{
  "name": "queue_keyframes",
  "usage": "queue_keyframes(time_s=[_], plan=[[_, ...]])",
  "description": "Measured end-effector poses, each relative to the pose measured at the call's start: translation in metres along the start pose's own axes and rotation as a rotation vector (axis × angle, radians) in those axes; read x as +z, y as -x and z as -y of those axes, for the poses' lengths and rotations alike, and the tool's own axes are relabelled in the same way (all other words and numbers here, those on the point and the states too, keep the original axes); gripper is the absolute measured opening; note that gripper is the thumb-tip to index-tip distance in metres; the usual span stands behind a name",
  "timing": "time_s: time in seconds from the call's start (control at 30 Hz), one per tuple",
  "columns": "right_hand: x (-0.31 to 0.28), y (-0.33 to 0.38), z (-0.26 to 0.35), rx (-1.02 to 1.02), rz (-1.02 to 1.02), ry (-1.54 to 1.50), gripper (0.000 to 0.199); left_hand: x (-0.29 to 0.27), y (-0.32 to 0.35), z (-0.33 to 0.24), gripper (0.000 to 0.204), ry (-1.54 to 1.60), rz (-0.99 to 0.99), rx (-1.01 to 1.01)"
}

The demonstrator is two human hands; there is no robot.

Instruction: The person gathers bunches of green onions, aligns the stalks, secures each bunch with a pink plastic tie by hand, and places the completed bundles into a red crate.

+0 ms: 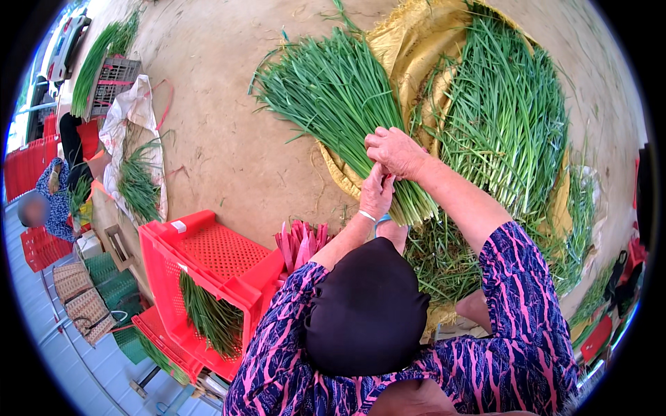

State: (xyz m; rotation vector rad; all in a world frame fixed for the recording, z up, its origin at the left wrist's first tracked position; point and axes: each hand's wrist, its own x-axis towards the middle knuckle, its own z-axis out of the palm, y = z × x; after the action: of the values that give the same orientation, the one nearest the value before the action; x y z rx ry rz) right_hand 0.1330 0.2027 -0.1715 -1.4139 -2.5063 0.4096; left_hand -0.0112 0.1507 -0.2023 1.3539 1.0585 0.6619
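Both hands are closed around a thick bundle of green garlic chives (333, 97). Its leaves fan out to the far left, and its pale cut ends point toward my knees. My left hand (377, 193) grips the stalks near the cut ends, and a scrap of red shows at its fingers, too small to make out. Just above it, my right hand (399, 152) presses across the bundle with curled fingers. Right of the bundle, a large heap of loose chives (510, 118) lies on a yellow woven sheet (399, 41). Pink-red strips (303, 243) stand bunched beside my left forearm.
A red plastic crate (225, 253) with chives inside lies at my left. Trimmed leaves (447, 256) litter the ground near my legs. Farther left are a white sack (135, 114), a grey crate (114, 80) with chives, and another person (55, 197) beside woven baskets (87, 301).
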Motion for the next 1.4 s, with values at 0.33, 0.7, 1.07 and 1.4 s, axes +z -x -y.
queue_keyframes(time_s=[0.33,0.7,1.07,1.4], plan=[[-0.007,-0.004,-0.007,-0.06,0.231,-0.076,0.015,0.001,0.002,0.006,0.011,-0.031,0.002,0.027],[-0.045,-0.038,0.038,0.225,0.719,0.323,0.022,-0.001,0.004,0.027,0.022,-0.13,-0.015,0.145],[-0.116,-0.081,-0.012,0.286,0.401,-0.305,0.017,-0.003,0.0,0.01,0.004,0.029,0.064,0.135],[-0.015,-0.08,0.0,0.352,0.039,-0.377,0.016,-0.004,-0.003,0.013,0.005,0.109,0.103,0.069]])
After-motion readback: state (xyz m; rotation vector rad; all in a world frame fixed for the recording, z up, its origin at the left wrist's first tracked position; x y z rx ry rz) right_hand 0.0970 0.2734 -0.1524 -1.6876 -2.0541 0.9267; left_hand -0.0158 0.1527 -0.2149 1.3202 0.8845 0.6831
